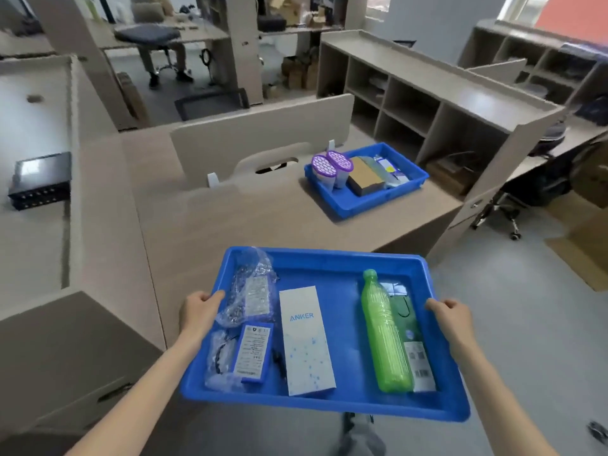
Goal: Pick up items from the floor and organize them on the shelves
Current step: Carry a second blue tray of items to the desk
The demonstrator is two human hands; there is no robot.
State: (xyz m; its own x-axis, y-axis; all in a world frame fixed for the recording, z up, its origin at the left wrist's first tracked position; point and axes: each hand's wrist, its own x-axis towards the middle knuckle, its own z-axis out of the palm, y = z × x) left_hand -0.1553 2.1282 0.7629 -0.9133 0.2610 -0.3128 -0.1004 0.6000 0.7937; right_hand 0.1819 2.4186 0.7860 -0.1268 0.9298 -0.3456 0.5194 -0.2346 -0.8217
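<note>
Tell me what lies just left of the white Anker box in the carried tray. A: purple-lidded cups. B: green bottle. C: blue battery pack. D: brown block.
C: the blue battery pack lies left of the Anker box in the tray; the green bottle is on its right.

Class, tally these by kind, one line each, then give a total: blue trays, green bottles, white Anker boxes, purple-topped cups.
Blue trays: 2, the held tray and the desk tray
Green bottle: 1
White Anker box: 1
Purple-topped cups: 2, left cup and right cup
Total: 6
</note>
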